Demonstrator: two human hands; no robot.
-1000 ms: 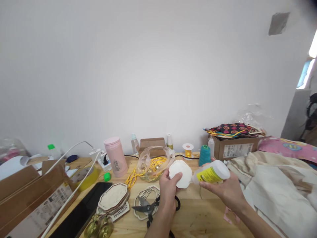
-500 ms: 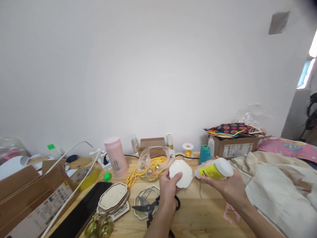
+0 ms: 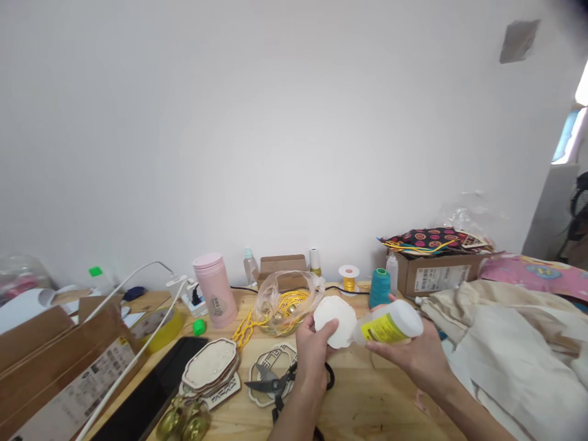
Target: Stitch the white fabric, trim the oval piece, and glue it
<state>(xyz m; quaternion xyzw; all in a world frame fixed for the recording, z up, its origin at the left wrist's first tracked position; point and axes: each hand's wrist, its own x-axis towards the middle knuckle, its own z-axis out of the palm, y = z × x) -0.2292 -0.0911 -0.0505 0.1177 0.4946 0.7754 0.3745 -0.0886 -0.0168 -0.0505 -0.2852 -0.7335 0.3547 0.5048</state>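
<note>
A white scallop-edged disc (image 3: pixel 337 320) is pinched in my left hand (image 3: pixel 316 340), thumb on its face. My right hand (image 3: pixel 411 349) grips a white squeeze bottle with a yellow label (image 3: pixel 388 324). The bottle lies nearly sideways, its tip at the right edge of the disc; whether the tip touches cannot be seen clearly. Below my left forearm lie black-handled scissors (image 3: pixel 271 384), partly hidden, on top of an openwork wooden frame (image 3: pixel 257 399). To their left sits a stack of pale wooden plaques (image 3: pixel 211 364).
Behind my hands are a clear bag with yellow cords (image 3: pixel 291 303), a yellow thread spool (image 3: pixel 349 280) and a teal thread cone (image 3: pixel 380 289). A pink tumbler (image 3: pixel 215 291) and a black phone (image 3: pixel 154 392) stand left. Pale cloth (image 3: pixel 509 343) covers the right side.
My right hand has brought the bottle leftward, so its tip has come to the disc's edge. My left hand and the disc have hardly moved.
</note>
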